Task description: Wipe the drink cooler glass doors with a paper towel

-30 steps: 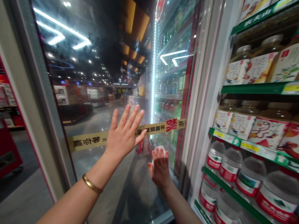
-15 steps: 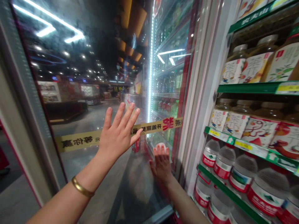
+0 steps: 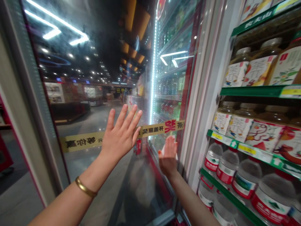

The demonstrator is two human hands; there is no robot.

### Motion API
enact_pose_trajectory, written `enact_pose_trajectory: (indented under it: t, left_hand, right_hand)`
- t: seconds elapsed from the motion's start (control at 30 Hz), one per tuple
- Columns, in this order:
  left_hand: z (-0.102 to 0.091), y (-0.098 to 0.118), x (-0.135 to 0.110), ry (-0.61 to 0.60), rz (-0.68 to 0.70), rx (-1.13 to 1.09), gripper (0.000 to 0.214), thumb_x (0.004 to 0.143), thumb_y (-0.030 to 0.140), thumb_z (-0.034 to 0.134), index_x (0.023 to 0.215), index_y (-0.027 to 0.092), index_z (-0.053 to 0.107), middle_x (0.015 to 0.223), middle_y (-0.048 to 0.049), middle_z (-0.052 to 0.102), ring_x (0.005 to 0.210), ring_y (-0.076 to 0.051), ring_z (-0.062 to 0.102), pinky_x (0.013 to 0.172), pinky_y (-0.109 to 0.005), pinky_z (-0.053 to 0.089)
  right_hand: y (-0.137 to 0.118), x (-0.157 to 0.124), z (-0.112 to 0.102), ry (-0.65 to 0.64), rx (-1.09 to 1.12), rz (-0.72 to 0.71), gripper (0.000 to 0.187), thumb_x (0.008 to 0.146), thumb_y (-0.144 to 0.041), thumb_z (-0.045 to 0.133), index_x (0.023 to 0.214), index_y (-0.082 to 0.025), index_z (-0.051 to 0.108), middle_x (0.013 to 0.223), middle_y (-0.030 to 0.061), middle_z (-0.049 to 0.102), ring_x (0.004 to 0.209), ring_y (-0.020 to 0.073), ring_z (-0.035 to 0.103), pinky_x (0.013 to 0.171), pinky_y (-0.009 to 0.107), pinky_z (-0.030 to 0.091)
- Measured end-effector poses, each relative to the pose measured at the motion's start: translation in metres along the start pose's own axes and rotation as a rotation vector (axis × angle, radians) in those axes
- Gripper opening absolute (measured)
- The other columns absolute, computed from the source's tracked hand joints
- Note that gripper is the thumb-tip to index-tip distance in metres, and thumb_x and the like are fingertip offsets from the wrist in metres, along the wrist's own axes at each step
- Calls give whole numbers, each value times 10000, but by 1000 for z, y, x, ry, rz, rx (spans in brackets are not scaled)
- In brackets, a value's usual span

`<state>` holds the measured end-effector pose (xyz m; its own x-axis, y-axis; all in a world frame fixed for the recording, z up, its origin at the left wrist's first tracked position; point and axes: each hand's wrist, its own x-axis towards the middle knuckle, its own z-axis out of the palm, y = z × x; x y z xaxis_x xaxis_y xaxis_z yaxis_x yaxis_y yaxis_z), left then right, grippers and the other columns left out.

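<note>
A glass cooler door [image 3: 94, 182] stands swung out in front of me, with a yellow strip of mirrored lettering [image 3: 82, 141] across it. Spread flat against the pane, over that strip, is my left hand [image 3: 118, 133], fingers apart and holding nothing; a gold bangle [image 3: 86, 187] circles its wrist. Lower down and to the right, near the hinge-side frame, my right hand [image 3: 168, 157] presses a small white cloth [image 3: 163, 150] to the glass. Most of the cloth is hidden under the fingers, so whether it is fabric or paper I cannot tell.
On the right, green-edged cooler shelves [image 3: 251, 91] carry tea bottles [image 3: 237, 67] and water bottles [image 3: 246, 175] with red-and-white labels. The door's metal frame [image 3: 47, 150] runs down the left. Through the glass, another lit drinks cooler [image 3: 174, 75] and the shop floor show.
My right hand has slid a little right and up across the glass with the white cloth, its fingers now more upright. My left hand stays in place on the pane. The view has shifted slightly.
</note>
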<state>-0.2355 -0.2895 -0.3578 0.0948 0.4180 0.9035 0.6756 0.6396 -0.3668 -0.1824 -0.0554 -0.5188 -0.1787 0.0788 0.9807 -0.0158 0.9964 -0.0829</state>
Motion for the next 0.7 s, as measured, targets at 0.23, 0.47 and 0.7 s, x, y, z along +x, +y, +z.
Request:
enact_pose_trajectory:
  t: [0.23, 0.47, 0.7]
  left_hand:
    - [2, -1, 0, 12, -7, -19, 827, 1062, 295, 587, 1778, 321, 175, 1808, -10, 289, 1733, -218, 113, 1447, -472, -74]
    - [3, -2, -2, 24, 23, 49, 842, 1031, 223, 572, 1778, 249, 184, 1802, -19, 307, 1737, -199, 48, 1448, -464, -93]
    - [3, -1, -1, 22, 13, 50, 834, 1031, 232, 581, 1775, 258, 207, 1799, -20, 317, 1736, -194, 53, 1446, -457, -88]
  right_hand:
    - [-36, 74, 14, -35, -28, -24, 811, 1110, -272, 399, 1799, -220, -24, 1878, 148, 149, 1754, 306, 118, 1401, 663, 191]
    - [-21, -10, 15, -36, -72, -141, 812, 1091, -262, 436, 1795, -129, 54, 1846, 203, 235, 1737, 346, 196, 1384, 684, 250]
    - [-24, 74, 16, 38, -30, 33, 801, 1101, -232, 350, 1795, -226, -50, 1880, 155, 100, 1753, 319, 110, 1375, 752, 163]
